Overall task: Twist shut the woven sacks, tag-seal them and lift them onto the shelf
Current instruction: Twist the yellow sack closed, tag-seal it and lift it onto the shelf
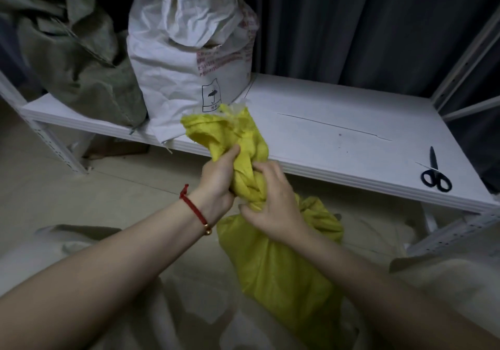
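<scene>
We grip the yellow sack (270, 263) neck.
Left hand (219, 178) fisted round the twist, right hand (273, 206) fingers curled just below; scissors (435, 174) right on the shelf (338, 122).

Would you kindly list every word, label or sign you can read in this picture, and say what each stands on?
On the white sack, red print: several lines, too blurred to read.
On the white sack, a black boxed umbrella sign: the characters under it are too small to read.
On the yellow sack, green sack and scissors: no text visible.
</scene>
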